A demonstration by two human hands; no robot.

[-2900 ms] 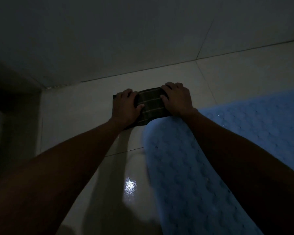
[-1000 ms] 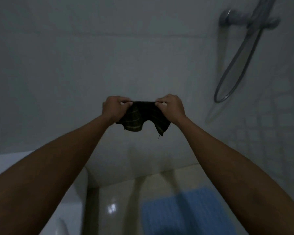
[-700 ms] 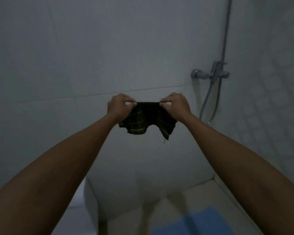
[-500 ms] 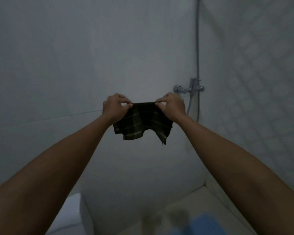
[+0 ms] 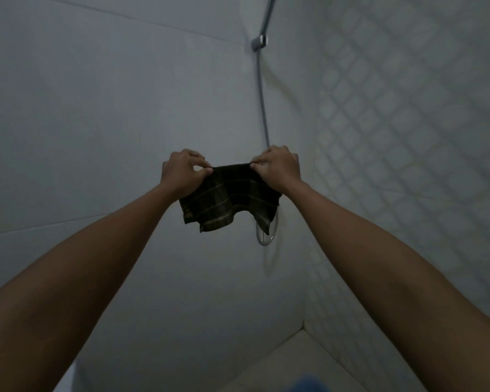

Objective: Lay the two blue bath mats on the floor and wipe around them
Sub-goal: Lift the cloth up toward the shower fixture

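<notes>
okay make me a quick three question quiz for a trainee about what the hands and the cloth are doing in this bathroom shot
1. True or false: the dark plaid cloth lies flat on the floor.
2. Which hand pinches the cloth's top edge? A) left hand only B) right hand only C) both
3. Fill in: the shower hose runs down the wall ____ the cloth.

Key
1. False; it hangs in the air from both hands.
2. C
3. behind
</notes>
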